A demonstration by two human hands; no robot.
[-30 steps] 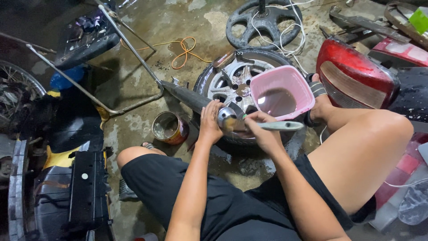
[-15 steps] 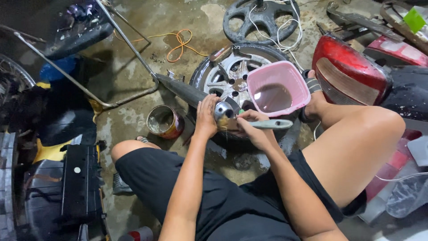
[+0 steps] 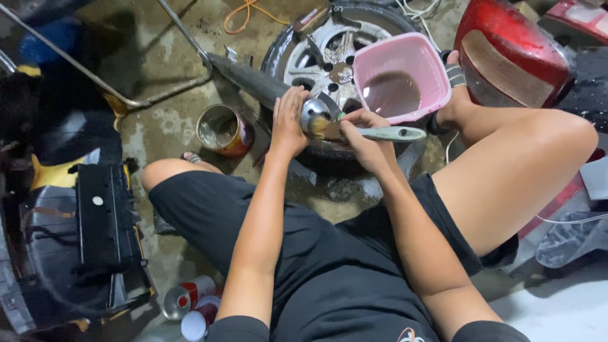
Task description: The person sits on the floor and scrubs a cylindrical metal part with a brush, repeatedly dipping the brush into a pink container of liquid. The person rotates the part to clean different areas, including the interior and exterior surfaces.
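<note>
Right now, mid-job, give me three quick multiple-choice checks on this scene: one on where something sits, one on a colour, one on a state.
1. Where does the pink tub sit?
A. On the wheel
B. On the black case at the left
C. On the person's lap

2. What colour is the handle of the brush?
A. Bright orange
B. Pale grey-green
C. Black

3. What is the state of the open can?
A. Upright with a lid on
B. Crushed flat
C. Tilted on the floor with its mouth open

Answers:
1. A, the tub rests on the wheel and holds murky liquid.
2. B, the handle in the right hand is pale grey-green.
3. C, the can leans on the wet floor left of the left hand, which grips the dark metal tube, and its inside shows.
</note>
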